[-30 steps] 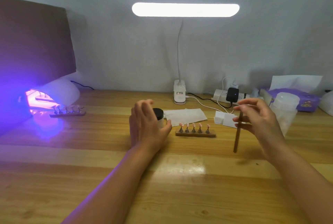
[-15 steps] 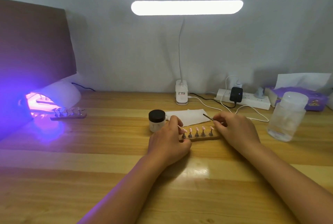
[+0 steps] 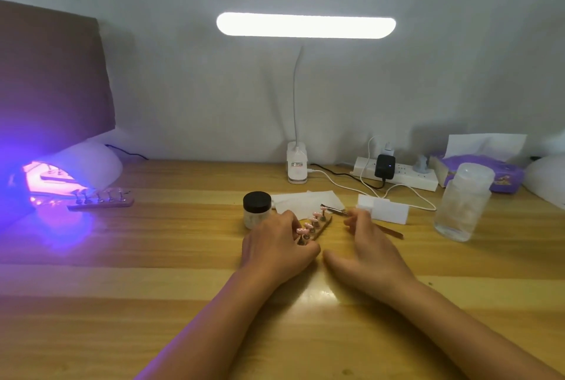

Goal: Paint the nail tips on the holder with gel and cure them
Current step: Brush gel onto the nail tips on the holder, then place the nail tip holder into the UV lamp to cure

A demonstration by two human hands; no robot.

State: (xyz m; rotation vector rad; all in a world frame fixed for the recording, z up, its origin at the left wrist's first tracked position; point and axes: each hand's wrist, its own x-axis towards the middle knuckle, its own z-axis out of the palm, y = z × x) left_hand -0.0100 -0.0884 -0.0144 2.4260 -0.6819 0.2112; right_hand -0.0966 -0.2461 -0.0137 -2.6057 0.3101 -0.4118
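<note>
A wooden holder [image 3: 324,226] with several pink nail tips [image 3: 312,221] lies turned at an angle on the table. My left hand [image 3: 276,245] grips its near end with curled fingers. My right hand [image 3: 365,242] pinches a thin brush [image 3: 334,210] whose metal tip points left, above the far end of the holder. A small gel jar [image 3: 257,208] with a black lid stands just left of the holder. At the far left a white curing lamp [image 3: 76,170] glows purple, with a second holder [image 3: 101,200] of nail tips in front of it.
A white paper sheet [image 3: 305,201] lies behind the holder. A white block [image 3: 383,211], a clear plastic jar [image 3: 463,201], a power strip [image 3: 397,173] with cables, a purple tissue box [image 3: 480,170] and a desk lamp base [image 3: 297,165] stand along the back and right.
My left hand left the gel jar and took hold of the holder, then turned it to an angle. My right hand swung the brush down to the holder's far end.
</note>
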